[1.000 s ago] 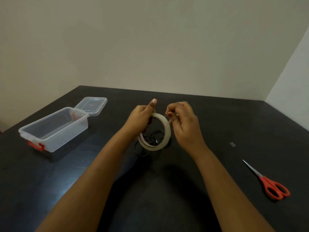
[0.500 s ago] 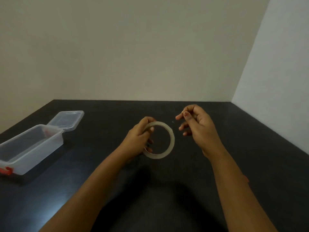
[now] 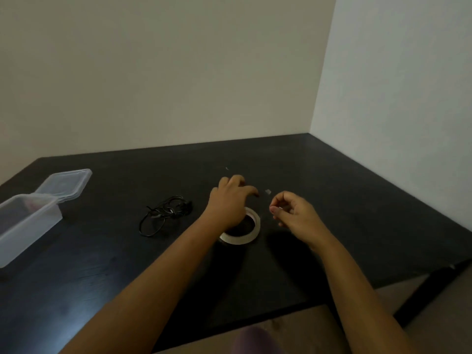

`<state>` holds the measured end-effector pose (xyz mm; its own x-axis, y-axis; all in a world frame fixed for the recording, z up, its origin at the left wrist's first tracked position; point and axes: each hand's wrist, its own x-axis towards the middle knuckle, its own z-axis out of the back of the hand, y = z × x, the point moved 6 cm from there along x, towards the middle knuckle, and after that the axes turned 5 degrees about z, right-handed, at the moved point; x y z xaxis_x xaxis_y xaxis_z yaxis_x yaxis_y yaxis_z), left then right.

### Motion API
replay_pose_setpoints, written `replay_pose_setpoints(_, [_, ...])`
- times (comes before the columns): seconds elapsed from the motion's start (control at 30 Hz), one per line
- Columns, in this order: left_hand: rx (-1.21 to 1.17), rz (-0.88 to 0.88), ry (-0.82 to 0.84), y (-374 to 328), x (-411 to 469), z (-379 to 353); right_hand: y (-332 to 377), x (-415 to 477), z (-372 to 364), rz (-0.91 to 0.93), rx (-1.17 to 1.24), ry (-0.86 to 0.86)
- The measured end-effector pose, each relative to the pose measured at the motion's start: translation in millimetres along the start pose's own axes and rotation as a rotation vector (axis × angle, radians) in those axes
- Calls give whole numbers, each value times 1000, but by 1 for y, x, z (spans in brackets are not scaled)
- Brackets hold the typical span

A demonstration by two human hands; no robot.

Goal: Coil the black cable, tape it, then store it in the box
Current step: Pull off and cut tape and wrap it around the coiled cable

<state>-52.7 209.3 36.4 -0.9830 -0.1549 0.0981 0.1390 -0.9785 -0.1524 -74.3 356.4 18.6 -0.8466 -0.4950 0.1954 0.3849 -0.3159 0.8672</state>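
Note:
The black cable point(image 3: 166, 213) lies in a loose tangle on the dark table point(image 3: 344, 200), left of both hands. Just right of it, a roll of clear tape point(image 3: 242, 235) lies flat on the table. My left hand point(image 3: 231, 200) reaches over the roll's far left side with its fingers spread, their tips down on the table beyond it and holding nothing. My right hand point(image 3: 291, 213) hovers right of the roll, thumb and forefinger pinching what looks like a small pale piece of tape. The clear plastic box point(image 3: 25, 223) stands at the far left with its hinged lid point(image 3: 65, 183) folded open behind it.
A small pale scrap point(image 3: 268, 191) lies on the table just past my left fingertips, and another tiny scrap point(image 3: 227, 168) lies farther back. Walls close off the table behind and to the right. The front right edge, a table leg point(image 3: 429, 290) and floor show below.
My left hand has set the tape roll down flat and let go of it. My right hand moved apart, still pinched. The view swung, so the cable shows to the left.

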Motion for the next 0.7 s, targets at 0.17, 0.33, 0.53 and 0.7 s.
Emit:
replay_pose_setpoints(0.17, [-429,-55,161,-25,-23,-14,-1,-8,2,106,-10,-148])
replay_pose_setpoints(0.33, [-485,32,-5,-15,-30,-24,0,-12,2,148,-45,-146])
replay_pose_setpoints(0.53, [-488,-9,-164,-26,-30,-13,3,-12,12,147,-47,-185])
replay_pose_setpoints(0.7, [-672,109,-158,-23,-30,-13,1,-11,33,-44,-408,-100])
